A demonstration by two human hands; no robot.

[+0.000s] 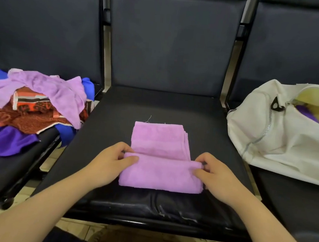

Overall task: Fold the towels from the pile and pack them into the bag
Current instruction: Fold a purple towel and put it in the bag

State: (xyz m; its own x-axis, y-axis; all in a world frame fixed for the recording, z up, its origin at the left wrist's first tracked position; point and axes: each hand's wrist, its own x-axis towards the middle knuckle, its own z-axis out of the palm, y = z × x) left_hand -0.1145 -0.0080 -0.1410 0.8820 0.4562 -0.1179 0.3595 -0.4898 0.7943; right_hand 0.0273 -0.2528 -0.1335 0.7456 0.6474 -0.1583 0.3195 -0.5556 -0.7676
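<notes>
From the head camera, a pink towel [161,156] lies on the middle seat [105,127] of a row of dark padded chairs, its near part folded up over itself so the folded edge runs across between the two hands. The left hand [112,161] pinches the left end of that fold, thumb on top and fingers curled behind it. The right hand [214,173] pinches the right end the same way. The towel's far edge sits about mid-seat, with a loose thread sticking up from it, and its right side shows stacked layers. Bare seat shows all round the towel: a wide strip behind it up to the backrest, and strips on both sides out to the seat's edges.

On the left seat a pile of towels [33,106] in lilac, orange-brown, blue and purple spills over the near edge. On the right seat a white bag [281,144] lies with its zip open, purple cloth visible inside.
</notes>
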